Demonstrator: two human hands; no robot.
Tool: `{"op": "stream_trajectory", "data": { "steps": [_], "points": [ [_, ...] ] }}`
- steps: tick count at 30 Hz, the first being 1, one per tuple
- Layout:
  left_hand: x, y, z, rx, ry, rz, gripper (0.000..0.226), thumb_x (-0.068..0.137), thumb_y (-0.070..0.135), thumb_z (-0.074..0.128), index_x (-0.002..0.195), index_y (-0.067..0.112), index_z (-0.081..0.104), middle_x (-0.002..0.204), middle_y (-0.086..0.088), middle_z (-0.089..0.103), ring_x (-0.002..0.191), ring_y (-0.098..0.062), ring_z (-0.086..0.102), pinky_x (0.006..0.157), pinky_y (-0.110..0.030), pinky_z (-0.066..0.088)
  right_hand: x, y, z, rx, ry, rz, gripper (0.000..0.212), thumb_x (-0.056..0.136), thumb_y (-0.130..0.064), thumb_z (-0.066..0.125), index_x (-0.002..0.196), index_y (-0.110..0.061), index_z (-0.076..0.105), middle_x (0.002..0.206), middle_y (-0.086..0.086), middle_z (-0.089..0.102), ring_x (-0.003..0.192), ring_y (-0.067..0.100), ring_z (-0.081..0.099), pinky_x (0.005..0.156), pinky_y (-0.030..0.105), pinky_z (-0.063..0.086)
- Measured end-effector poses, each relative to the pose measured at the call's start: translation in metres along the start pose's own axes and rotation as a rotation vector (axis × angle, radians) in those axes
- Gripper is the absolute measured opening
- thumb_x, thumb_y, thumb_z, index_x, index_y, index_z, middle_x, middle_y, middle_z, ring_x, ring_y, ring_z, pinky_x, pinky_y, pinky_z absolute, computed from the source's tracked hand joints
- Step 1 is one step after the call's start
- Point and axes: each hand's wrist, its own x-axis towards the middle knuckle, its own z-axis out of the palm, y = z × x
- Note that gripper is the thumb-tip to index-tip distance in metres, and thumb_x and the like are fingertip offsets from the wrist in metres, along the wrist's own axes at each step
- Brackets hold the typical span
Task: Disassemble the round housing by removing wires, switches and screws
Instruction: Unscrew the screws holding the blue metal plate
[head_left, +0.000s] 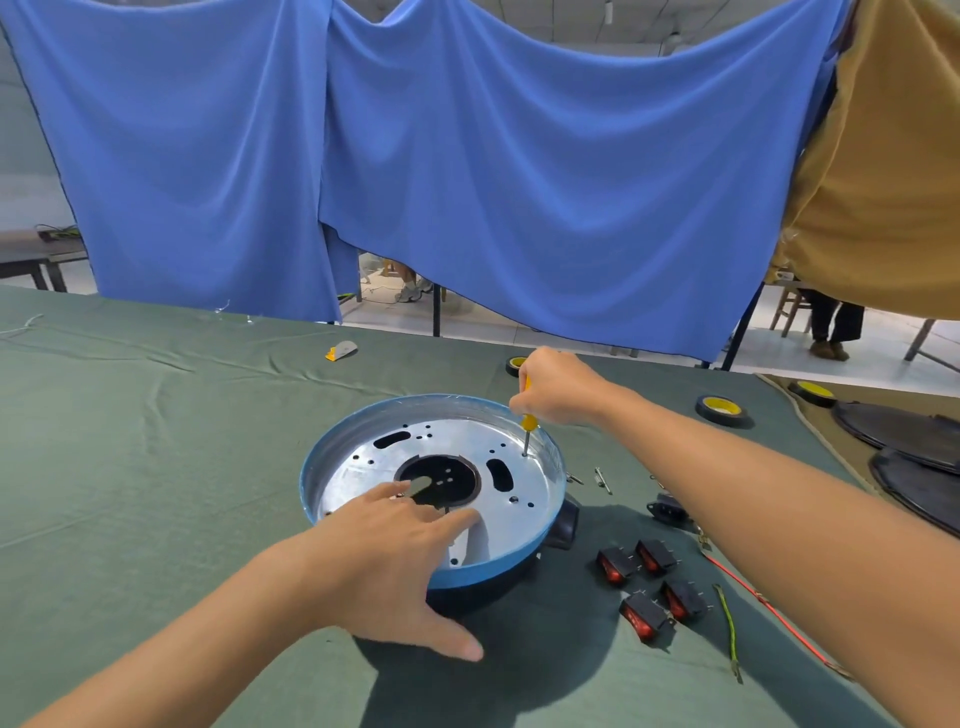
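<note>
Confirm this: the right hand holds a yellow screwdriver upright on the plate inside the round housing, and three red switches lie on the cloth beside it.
Not three: the head view shows four red switches on the cloth. The right hand does hold the yellow screwdriver upright on the plate inside the round housing.

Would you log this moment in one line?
right hand grips screwdriver, tip in housing | left hand rests on housing | four switches out

Green-clothed surface (156, 415) carries round housing (488, 569) under left hand (384, 561); four red switches (655, 556), red wire (779, 621) and green wire (730, 631) lie right of that hand; tape rolls (721, 409) near right hand (558, 387).
</note>
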Motion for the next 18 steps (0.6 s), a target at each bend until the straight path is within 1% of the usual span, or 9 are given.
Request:
{"op": "stream_trajectory", "data": {
  "steps": [1, 2, 3, 5, 7, 11, 12, 14, 18],
  "points": [
    [0.001, 0.001, 0.001, 0.027, 0.021, 0.014, 0.092, 0.075, 0.081, 0.051, 0.146, 0.029, 0.023, 0.108, 0.005, 0.060, 0.109, -0.022, 0.053, 0.113, -0.033, 0.021, -0.001, -0.001, 0.000, -0.009, -0.003, -0.005, 0.017, 0.076, -0.021, 0.067, 0.073, -0.006, 0.060, 0.066, 0.006, 0.049, 0.063, 0.023, 0.044, 0.056, 0.034, 0.035],
    [0.002, 0.002, 0.001, 0.038, 0.030, 0.023, 0.085, 0.081, 0.069, 0.057, 0.146, 0.028, 0.023, 0.109, 0.003, 0.060, 0.108, -0.024, 0.054, 0.110, -0.034, 0.027, -0.002, -0.001, 0.000, -0.018, -0.007, -0.011, 0.017, 0.077, -0.021, 0.067, 0.073, -0.006, 0.060, 0.066, 0.006, 0.050, 0.064, 0.023, 0.045, 0.056, 0.034, 0.036],
    [0.003, 0.003, 0.000, 0.041, 0.029, 0.020, 0.079, 0.084, 0.059, 0.061, 0.146, 0.028, 0.023, 0.110, 0.001, 0.059, 0.104, -0.025, 0.054, 0.101, -0.036, 0.036, -0.003, -0.002, -0.001, -0.026, -0.010, -0.016, 0.018, 0.077, -0.022, 0.067, 0.073, -0.006, 0.060, 0.066, 0.006, 0.050, 0.063, 0.023, 0.045, 0.056, 0.034, 0.036],
    [0.004, 0.003, 0.000, 0.015, 0.001, -0.005, 0.074, 0.086, 0.052, 0.063, 0.144, 0.029, 0.024, 0.107, 0.001, 0.057, 0.096, -0.024, 0.052, 0.084, -0.036, 0.043, -0.005, -0.003, -0.002, -0.045, -0.011, -0.029, 0.018, 0.077, -0.021, 0.067, 0.069, -0.009, 0.056, 0.065, 0.006, 0.047, 0.062, 0.022, 0.042, 0.056, 0.035, 0.034],
    [0.003, 0.002, 0.001, 0.000, -0.007, -0.016, 0.073, 0.086, 0.051, 0.063, 0.144, 0.030, 0.024, 0.106, 0.001, 0.055, 0.094, -0.023, 0.051, 0.079, -0.036, 0.044, -0.007, -0.004, -0.005, -0.075, 0.000, -0.042, 0.018, 0.077, -0.019, 0.066, 0.067, -0.013, 0.053, 0.063, 0.005, 0.043, 0.061, 0.022, 0.038, 0.056, 0.035, 0.031],
    [-0.001, 0.001, 0.011, 0.004, 0.069, -0.021, 0.073, 0.086, 0.054, 0.061, 0.143, 0.030, 0.023, 0.108, 0.001, 0.054, 0.098, -0.022, 0.050, 0.085, -0.037, 0.044, -0.011, -0.008, -0.011, -0.117, 0.037, -0.079, 0.028, 0.073, -0.014, 0.063, 0.057, -0.013, 0.041, 0.065, 0.006, 0.045, 0.070, 0.028, 0.051, 0.053, 0.033, 0.029],
    [-0.003, 0.000, 0.014, 0.009, 0.091, -0.023, 0.074, 0.086, 0.055, 0.060, 0.144, 0.030, 0.021, 0.108, 0.001, 0.054, 0.099, -0.022, 0.050, 0.087, -0.037, 0.044, -0.012, -0.010, -0.013, -0.127, 0.052, -0.091, 0.032, 0.072, -0.013, 0.062, 0.054, -0.013, 0.035, 0.063, 0.005, 0.043, 0.069, 0.028, 0.050, 0.052, 0.031, 0.027],
    [-0.006, -0.001, 0.018, 0.012, 0.123, -0.032, 0.078, 0.087, 0.058, 0.057, 0.146, 0.031, 0.014, 0.112, 0.002, 0.052, 0.103, -0.021, 0.049, 0.091, -0.036, 0.043, -0.013, -0.016, -0.018, -0.162, 0.088, -0.118, 0.033, 0.070, -0.013, 0.059, 0.054, -0.014, 0.031, 0.059, 0.003, 0.035, 0.062, 0.027, 0.037, 0.050, 0.030, 0.024],
    [-0.009, 0.000, 0.022, 0.018, 0.157, -0.047, 0.082, 0.089, 0.060, 0.053, 0.148, 0.033, 0.003, 0.123, 0.003, 0.048, 0.111, -0.020, 0.046, 0.097, -0.033, 0.039, -0.016, -0.026, -0.015, -0.296, 0.089, -0.170, 0.021, 0.077, -0.022, 0.062, 0.065, -0.015, 0.046, 0.071, 0.003, 0.048, 0.064, 0.022, 0.048, 0.052, 0.028, 0.035]
  ]
}}
